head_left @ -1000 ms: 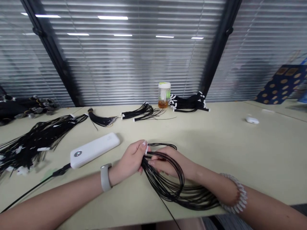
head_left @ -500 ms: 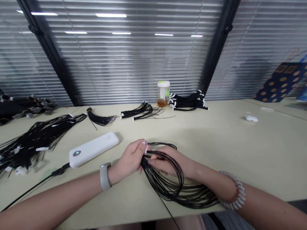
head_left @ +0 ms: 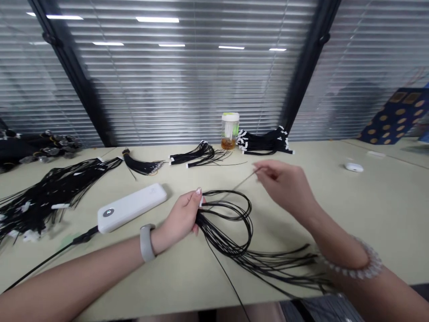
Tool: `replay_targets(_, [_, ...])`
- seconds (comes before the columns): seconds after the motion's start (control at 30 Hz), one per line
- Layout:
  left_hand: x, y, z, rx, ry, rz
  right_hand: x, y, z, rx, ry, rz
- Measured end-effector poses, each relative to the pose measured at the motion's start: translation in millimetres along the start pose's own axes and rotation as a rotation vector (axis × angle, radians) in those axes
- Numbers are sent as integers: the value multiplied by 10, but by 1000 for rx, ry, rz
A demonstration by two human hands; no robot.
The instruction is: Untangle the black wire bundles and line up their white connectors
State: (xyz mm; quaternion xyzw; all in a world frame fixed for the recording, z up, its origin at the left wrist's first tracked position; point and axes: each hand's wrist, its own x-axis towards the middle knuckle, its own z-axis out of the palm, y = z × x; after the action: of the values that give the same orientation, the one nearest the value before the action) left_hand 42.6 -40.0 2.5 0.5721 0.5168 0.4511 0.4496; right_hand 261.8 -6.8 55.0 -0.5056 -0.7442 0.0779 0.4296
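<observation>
Between left fingers (head_left: 193, 201), black cables (head_left: 231, 249)

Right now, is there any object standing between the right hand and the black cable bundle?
Nothing visible blocks the way. Only one thin strand, pinched by the right hand, crosses the gap toward the black cable bundle, which the left hand grips.

One head view, forward and down over the close tabletop (head_left: 335, 201)
</observation>
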Motion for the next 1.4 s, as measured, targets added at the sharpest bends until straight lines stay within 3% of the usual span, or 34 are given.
replay_targets(0.1, [-2,-5,4,19,-7,-8,5,-6,22,444,200,38])
replay_targets(0.17, [-9,-2,6,35,-8,-15,-40,-55,84,661,223,100])
replay_targets(0.2, [-12,2,7,40,-8,-16,-72,-85,123,714,179,127])
replay_targets(0.27, [-17,11,9,40,-13,-12,-144,-138,209,730,-39,157])
replay_targets(0.37, [-20,30,12,41,-35,3,-243,-181,334,608,-385,143])
replay_targets(0.43, [-20,39,13,48,-49,6,-284,-188,392,446,-448,75])
replay_targets(0.57, [-24,43,10,67,-73,-5,-305,-203,438,200,-361,-62])
replay_targets(0.87, [-42,45,4,138,-171,-5,-376,-260,510,37,-201,-282])
replay_targets(1.17, [-44,25,3,128,-175,6,-378,-224,494,-15,-207,-395])
replay_targets(1.4, [-47,-4,3,121,-199,49,-376,-197,521,-207,-213,-571])
